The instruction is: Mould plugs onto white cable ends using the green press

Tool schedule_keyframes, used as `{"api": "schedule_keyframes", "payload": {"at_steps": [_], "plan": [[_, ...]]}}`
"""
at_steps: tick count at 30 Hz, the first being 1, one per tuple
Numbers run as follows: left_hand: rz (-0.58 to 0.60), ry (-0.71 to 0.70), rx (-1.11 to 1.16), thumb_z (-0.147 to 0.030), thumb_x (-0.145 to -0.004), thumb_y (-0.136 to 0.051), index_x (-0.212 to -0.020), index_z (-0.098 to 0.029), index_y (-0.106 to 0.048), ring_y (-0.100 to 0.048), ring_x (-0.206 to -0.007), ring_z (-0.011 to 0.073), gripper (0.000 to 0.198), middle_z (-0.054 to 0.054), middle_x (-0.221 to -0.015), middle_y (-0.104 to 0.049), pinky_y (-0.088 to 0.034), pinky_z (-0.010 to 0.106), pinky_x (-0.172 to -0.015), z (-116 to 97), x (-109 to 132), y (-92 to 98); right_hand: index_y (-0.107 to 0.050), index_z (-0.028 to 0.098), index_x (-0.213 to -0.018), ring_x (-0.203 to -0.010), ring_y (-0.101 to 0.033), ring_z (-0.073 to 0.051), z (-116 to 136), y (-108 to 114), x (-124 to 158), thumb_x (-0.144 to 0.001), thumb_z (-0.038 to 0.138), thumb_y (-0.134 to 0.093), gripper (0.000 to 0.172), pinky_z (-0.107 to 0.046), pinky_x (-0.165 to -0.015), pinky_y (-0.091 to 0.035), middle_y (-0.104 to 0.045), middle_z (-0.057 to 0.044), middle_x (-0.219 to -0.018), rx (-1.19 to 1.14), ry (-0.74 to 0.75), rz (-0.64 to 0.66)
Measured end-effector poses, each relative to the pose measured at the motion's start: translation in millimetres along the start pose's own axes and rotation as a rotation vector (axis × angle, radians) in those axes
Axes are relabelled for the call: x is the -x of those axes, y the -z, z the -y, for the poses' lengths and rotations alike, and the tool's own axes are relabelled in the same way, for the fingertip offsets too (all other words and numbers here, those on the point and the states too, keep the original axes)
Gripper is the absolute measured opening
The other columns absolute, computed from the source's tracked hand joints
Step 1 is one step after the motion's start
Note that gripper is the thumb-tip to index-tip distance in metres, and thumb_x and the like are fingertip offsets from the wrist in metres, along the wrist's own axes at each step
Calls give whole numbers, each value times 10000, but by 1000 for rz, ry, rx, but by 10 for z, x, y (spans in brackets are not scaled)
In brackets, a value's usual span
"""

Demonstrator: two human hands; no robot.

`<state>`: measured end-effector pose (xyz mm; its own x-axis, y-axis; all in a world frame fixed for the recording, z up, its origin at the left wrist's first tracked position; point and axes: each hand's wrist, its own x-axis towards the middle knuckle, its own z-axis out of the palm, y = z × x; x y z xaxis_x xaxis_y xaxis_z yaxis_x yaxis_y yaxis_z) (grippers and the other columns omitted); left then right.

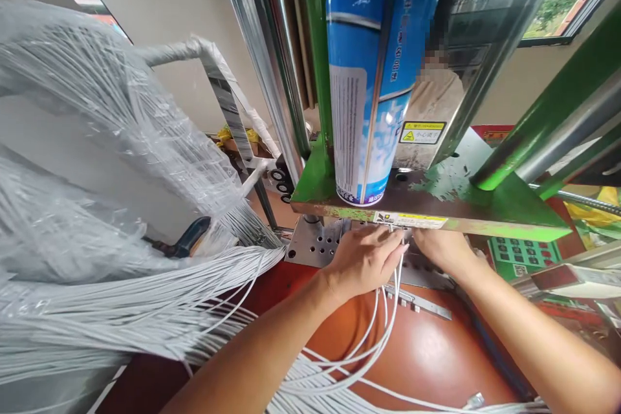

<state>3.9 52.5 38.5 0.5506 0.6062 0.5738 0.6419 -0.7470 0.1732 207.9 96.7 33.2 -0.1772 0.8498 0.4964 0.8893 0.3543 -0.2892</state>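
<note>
My left hand point(366, 255) is closed, fingers curled together, around several thin white cables point(388, 330) that hang in loops below it. Its fingertips reach to the underside of a green machine plate point(514, 223). To its right, my right hand point(444, 249) reaches under the same plate; its fingers are hidden there. Both hands are over a steel block with holes point(317, 247). Just below them, a narrow metal strip with small blocks point(422, 304) lies on the red-brown table point(436, 356).
A blue spray can point(369, 90) stands on the green plate, among upright steel and green posts. Large bundles of white cable point(160, 297), partly wrapped in clear plastic, fill the left side. At right is a green button panel point(524, 251). A connector point(474, 401) lies at the front.
</note>
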Motion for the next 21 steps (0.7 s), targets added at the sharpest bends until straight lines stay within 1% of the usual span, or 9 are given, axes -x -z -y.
{"api": "schedule_keyframes", "payload": {"at_steps": [3, 5, 8, 11, 13, 15, 17, 19, 21], "plan": [[-49, 24, -86, -265, -1042, -466, -1193, -168, -683, -681, -988, 222, 282, 86, -1015, -734, -503, 361, -891, 39, 25, 3, -683, 177, -944, -749, -659, -268, 241, 30, 304, -1023, 390, -426, 343, -372, -677, -470, -700, -114, -777, 125, -26, -1], [-45, 56, -138, -248, -1033, -478, -1192, -175, -682, -663, -1045, 243, 269, 95, -1068, -734, -485, 399, -927, 27, 50, -13, -646, 192, -894, -660, -640, -234, 381, 12, 442, -1014, 325, -432, 279, -337, -582, -393, -693, -94, -748, 234, -33, 32], [-24, 91, -185, -235, -1025, -481, -1250, -169, -654, -629, -1125, 263, 292, 106, -1180, -717, -460, 434, -974, -10, 74, -42, -631, 186, -891, -647, -644, -214, 485, -63, 469, -972, 219, -453, 199, -323, -541, -331, -704, -91, -763, 336, -34, 88], [1, 113, -220, -217, -1005, -491, -1167, -169, -675, -622, -1115, 264, 250, 106, -1176, -713, -446, 443, -1009, -39, 80, -56, -640, 178, -837, -641, -643, -228, 479, -121, 372, -935, 164, -471, 196, -332, -555, -329, -703, -114, -730, 370, -27, 110], [10, 121, -231, -204, -986, -504, -1107, -176, -686, -622, -1110, 265, 220, 109, -1160, -714, -441, 448, -1030, -58, 79, -55, -654, 170, -833, -638, -638, -231, 461, -108, 314, -916, 130, -474, 202, -340, -571, -341, -708, -125, -734, 371, -10, 121], [4, 130, -235, -206, -978, -509, -1135, -174, -680, -616, -1136, 273, 234, 117, -1184, -709, -430, 462, -1064, -81, 77, -47, -674, 164, -859, -637, -630, -233, 455, -48, 291, -919, 114, -462, 225, -349, -591, -358, -710, -126, -742, 371, 8, 130], [-1, 149, -240, -210, -976, -505, -1220, -161, -655, -599, -1184, 285, 291, 125, -1239, -697, -407, 480, -1108, -107, 78, -36, -695, 166, -920, -672, -633, -251, 469, 45, 307, -956, 143, -437, 261, -370, -635, -393, -713, -128, -773, 372, 28, 133], [12, 167, -243, -200, -962, -506, -1300, -145, -621, -571, -1244, 298, 361, 133, -1311, -670, -378, 497, -1148, -130, 81, -26, -705, 167, -1032, -810, -651, -298, 501, 132, 354, -996, 203, -414, 296, -419, -747, -439, -721, -156, -894, 369, 51, 107], [37, 182, -245, -181, -933, -521, -1321, -141, -611, -555, -1275, 306, 400, 138, -1345, -653, -364, 509, -1165, -144, 86, -24, -674, 155, -1195, -1003, -623, -353, 545, 177, 419, -1001, 236, -417, 332, -484, -878, -440, -699, -194, -1088, 328, 93, 74]]}}
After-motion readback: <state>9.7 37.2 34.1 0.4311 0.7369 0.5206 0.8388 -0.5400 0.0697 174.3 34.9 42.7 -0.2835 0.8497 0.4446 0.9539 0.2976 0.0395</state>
